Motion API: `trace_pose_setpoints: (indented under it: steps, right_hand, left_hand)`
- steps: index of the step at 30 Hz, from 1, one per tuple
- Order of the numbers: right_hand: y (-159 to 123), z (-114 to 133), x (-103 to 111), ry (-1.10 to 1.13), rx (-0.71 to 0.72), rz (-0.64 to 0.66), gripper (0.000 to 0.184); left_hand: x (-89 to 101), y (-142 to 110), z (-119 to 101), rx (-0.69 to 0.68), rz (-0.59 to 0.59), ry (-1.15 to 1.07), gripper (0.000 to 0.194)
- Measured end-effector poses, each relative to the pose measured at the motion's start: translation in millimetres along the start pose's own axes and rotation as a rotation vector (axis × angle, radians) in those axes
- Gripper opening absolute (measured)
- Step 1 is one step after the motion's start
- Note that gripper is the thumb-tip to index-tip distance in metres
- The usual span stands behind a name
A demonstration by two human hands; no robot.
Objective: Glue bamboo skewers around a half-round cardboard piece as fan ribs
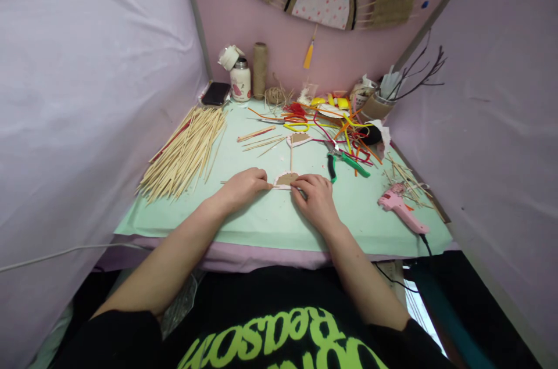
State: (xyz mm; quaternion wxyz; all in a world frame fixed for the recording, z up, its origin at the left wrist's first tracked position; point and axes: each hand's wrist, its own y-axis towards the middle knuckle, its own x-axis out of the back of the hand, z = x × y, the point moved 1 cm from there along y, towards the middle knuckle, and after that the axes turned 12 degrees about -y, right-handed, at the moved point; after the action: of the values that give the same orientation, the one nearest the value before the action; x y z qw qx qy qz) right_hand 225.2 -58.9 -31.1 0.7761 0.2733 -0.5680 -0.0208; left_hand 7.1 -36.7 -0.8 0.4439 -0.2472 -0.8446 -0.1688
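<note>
Mid-desk, between both hands: cardboard half-round (286, 179) with pale edging, flat, held at both ends.
Left hand (247, 186) fingertips together at its left corner, right hand (315, 197) thumb and fingers closed at its right; exact grip under fingertips hidden. Upright strip (292, 157) runs from it to second half-round (299, 139), farther back. Green-handled pliers (347, 163) right of that; pink glue gun (403, 208) near right edge; stick pile (185, 154) toward left edge; scissors (296, 126), twine spool (260, 71) toward back edge.
</note>
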Motion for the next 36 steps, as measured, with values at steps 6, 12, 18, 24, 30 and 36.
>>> trace_pose_setpoints:
  steps: [6,12,18,24,30,36]
  right_hand:
    - [-0.6,-0.1,-0.4,0.001,-0.004,0.005,0.012]
    - [-0.6,0.0,-0.4,0.008,-0.002,-0.001,0.013]
    - [-0.5,-0.3,-0.4,-0.007,0.0,0.011,0.014]
    - [-0.5,-0.3,-0.8,-0.005,-0.006,0.01,0.012]
    - [-0.1,0.8,0.3,-0.006,-0.01,0.027,0.015]
    - [-0.1,1.2,0.6,-0.006,-0.011,0.035,0.016]
  left_hand:
    - [-3.2,-0.1,4.5,-0.037,-0.004,0.031,0.027]
    - [-3.6,0.3,6.7,-0.042,-0.016,0.011,0.028]
    - [-2.8,-0.2,4.6,-0.048,-0.008,0.033,0.028]
    - [-3.8,-0.1,6.3,-0.056,-0.01,0.046,0.029]
    - [-3.6,-0.1,5.9,-0.048,-0.01,0.023,0.03]
    - [-2.4,-0.8,4.0,-0.082,-0.005,0.059,0.03]
